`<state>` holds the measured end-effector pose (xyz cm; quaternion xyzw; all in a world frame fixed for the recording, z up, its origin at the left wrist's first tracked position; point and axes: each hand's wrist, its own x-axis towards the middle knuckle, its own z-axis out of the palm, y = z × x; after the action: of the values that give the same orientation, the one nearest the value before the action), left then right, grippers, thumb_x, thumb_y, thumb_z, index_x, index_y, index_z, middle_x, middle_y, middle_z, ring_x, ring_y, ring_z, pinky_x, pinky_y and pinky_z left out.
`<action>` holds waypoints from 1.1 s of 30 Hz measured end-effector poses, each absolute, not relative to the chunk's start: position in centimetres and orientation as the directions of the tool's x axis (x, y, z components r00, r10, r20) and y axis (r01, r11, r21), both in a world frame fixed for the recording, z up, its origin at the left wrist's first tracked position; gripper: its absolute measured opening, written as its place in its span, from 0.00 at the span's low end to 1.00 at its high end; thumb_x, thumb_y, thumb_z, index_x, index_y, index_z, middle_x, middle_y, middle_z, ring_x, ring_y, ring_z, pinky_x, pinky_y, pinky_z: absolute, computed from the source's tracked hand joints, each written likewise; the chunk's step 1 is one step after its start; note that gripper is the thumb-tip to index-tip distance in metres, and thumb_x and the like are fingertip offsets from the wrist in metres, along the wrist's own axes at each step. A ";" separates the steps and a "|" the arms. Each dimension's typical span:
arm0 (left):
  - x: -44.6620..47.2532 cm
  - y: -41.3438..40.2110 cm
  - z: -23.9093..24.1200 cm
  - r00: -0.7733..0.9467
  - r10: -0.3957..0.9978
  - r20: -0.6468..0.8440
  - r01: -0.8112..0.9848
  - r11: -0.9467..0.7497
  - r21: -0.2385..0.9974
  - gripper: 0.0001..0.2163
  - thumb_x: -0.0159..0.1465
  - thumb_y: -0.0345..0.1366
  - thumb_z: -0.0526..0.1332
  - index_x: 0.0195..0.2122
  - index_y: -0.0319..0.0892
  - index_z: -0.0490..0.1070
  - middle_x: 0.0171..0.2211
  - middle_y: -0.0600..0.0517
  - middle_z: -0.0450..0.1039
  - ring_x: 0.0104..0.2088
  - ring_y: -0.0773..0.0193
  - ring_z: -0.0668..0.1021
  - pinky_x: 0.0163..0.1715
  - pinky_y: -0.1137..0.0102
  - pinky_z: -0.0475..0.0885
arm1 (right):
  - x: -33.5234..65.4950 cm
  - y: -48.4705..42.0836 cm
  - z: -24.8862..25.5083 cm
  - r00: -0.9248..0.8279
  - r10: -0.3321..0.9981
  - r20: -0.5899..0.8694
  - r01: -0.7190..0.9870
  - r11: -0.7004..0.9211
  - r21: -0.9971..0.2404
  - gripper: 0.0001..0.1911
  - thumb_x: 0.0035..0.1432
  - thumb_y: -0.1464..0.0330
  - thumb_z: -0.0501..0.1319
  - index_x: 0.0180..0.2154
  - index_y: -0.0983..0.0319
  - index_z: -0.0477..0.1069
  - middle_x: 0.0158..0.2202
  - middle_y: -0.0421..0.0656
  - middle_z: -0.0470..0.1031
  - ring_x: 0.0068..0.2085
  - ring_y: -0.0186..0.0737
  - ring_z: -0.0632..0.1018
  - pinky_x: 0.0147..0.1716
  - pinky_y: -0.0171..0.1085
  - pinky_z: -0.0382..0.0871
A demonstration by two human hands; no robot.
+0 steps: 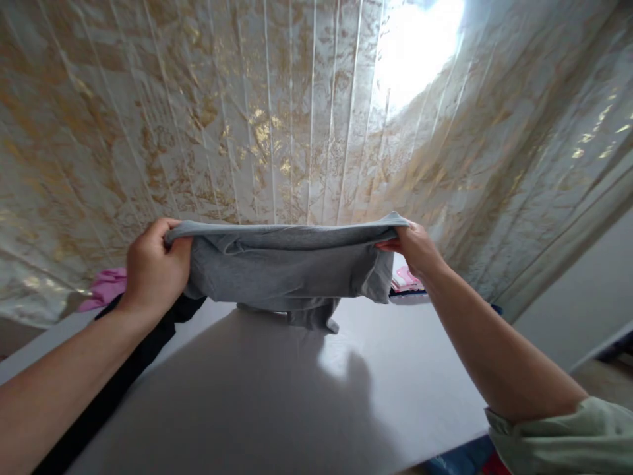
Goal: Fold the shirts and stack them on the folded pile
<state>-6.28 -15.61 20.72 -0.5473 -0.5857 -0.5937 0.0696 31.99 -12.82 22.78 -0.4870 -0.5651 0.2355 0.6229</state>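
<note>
Above the white table point(277, 396), item one: grey garment point(281, 270), stretched by its top edge between my left hand point(153, 270), fist closed over one corner, and my right hand point(413, 247), fingers pinched on the other. Its lower folds seem to brush the tabletop. By my reading it is held up and spread, not yet laid flat or folded; black cloth point(123, 376) and pink cloth point(106, 287) lie untouched at left.

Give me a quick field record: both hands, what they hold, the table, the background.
left: left hand clenched on one end of the grey garment
right: right hand pinching the other end
garment: stretched between both hands, hanging down to the table
nearby: black cloth by left forearm; pink cloth far left
behind: gold-patterned curtain
</note>
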 end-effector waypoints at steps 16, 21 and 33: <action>-7.8 -8.9 17.4 0.059 0.997 -0.050 0.953 -0.041 0.301 0.13 0.56 0.44 0.56 0.35 0.41 0.74 0.32 0.53 0.79 0.35 0.62 0.78 0.34 0.72 0.70 | 32.3 -7.0 17.8 0.012 0.844 0.536 0.813 0.303 -0.497 0.18 0.52 0.69 0.61 0.46 0.65 0.74 0.44 0.48 0.77 0.45 0.43 0.76 0.46 0.38 0.68; -7.8 -7.6 8.1 0.030 0.999 -0.037 0.977 -0.022 0.211 0.14 0.56 0.41 0.57 0.40 0.40 0.73 0.42 0.43 0.77 0.42 0.54 0.78 0.41 0.67 0.70 | 31.9 -5.2 7.6 -0.071 0.997 0.012 0.942 0.071 -0.327 0.19 0.54 0.68 0.64 0.48 0.65 0.74 0.48 0.51 0.76 0.47 0.44 0.77 0.45 0.35 0.67; -4.7 -8.1 3.1 0.366 0.930 0.042 0.861 -0.355 0.365 0.10 0.58 0.40 0.55 0.34 0.45 0.74 0.37 0.49 0.75 0.40 0.58 0.75 0.42 0.66 0.68 | 28.9 -4.0 4.8 -0.167 0.978 0.127 0.976 0.183 -0.119 0.16 0.62 0.68 0.56 0.50 0.57 0.73 0.48 0.47 0.73 0.48 0.43 0.75 0.42 0.34 0.64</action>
<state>-4.66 -8.06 3.13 -0.8140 -0.5500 -0.1214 -0.1419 28.86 -4.00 4.83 -0.6393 -0.7640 0.0048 0.0874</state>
